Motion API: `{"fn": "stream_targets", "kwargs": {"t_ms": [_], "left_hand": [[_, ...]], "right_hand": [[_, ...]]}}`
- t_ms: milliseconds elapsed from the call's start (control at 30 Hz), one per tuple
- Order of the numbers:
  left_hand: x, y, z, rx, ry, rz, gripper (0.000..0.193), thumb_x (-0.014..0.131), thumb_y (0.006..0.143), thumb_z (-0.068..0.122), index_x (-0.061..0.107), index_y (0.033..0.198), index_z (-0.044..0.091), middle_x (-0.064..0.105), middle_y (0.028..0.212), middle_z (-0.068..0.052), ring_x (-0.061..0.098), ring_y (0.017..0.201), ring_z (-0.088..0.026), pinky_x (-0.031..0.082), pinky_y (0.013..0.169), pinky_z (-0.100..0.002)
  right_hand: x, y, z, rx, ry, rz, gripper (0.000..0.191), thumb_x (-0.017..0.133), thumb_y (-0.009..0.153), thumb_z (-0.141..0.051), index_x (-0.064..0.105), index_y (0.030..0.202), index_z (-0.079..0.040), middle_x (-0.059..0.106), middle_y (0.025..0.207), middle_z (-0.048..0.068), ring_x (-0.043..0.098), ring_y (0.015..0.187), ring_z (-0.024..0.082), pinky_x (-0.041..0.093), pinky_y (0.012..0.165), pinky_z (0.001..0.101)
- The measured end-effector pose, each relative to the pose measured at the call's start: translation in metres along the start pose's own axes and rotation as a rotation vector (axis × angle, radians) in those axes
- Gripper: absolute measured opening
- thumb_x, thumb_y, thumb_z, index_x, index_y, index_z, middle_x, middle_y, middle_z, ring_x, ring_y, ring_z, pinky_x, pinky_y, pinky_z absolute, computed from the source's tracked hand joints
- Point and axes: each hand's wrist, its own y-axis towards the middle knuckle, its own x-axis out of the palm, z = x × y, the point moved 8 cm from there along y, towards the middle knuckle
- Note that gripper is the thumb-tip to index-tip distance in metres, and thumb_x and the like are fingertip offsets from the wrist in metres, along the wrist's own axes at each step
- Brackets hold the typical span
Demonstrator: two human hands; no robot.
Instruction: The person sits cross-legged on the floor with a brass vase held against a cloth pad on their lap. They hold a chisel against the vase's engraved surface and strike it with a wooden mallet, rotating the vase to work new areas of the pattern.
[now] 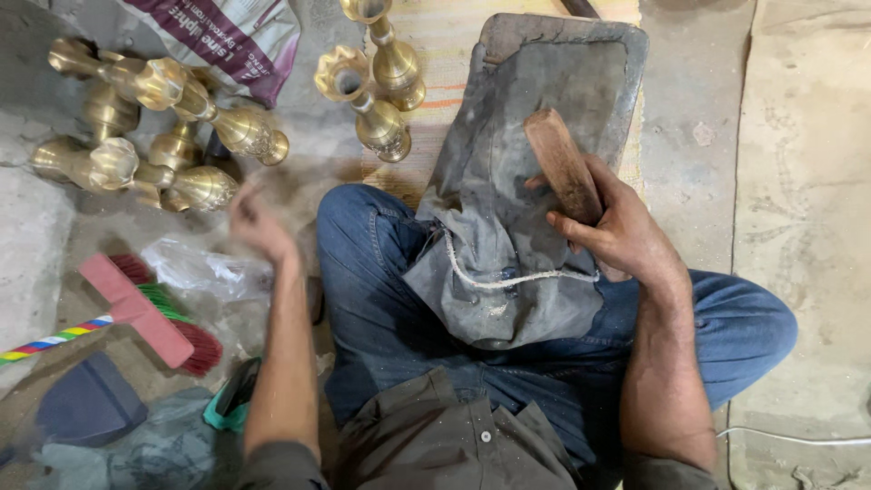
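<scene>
A floor-level metalworking workshop is showing itself: turned golden brass candlestick pieces (154, 127) are lying far left on dusty bare concrete floor (699, 136).

Both arms reach forward from a cross-legged seat.
Left hand (257, 222) is blurred, fingers loose; right hand (617, 227) is clenched in a grip.

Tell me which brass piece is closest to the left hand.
The lying brass candlestick at the pile's lower right, just left of the blurred left hand; the others lie farther up.
</scene>
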Motion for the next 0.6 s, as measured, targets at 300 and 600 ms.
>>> {"fn": "stream_targets", "kwargs": {"t_ms": [300, 600], "left_hand": [[-0.063, 0.056, -0.01, -0.102, 0.549, 0.092, 0.094, 0.095, 0.091, 0.044, 0.043, 0.147, -0.01, 0.039, 0.151, -0.036, 0.031, 0.144, -0.049, 0.018, 0.12, -0.059], [-0.059, 0.077, -0.02, -0.193, 0.654, -0.01, 0.061, 0.073, 0.104, 0.047, 0.063, 0.136, -0.004, 0.054, 0.149, -0.034, 0.051, 0.143, -0.045, 0.039, 0.124, -0.053]], "right_hand": [[0.001, -0.01, -0.015, -0.202, -0.563, 0.35, 0.063, 0.091, 0.088, -0.025, 0.057, 0.138, -0.008, 0.074, 0.116, 0.013, 0.076, 0.103, 0.029, 0.06, 0.083, 0.0409], [-0.001, -0.019, -0.024, -0.194, -0.709, 0.631, 0.08, 0.089, 0.082, -0.019, 0.045, 0.148, -0.01, 0.051, 0.138, 0.015, 0.069, 0.11, 0.041, 0.061, 0.082, 0.0487]]}}
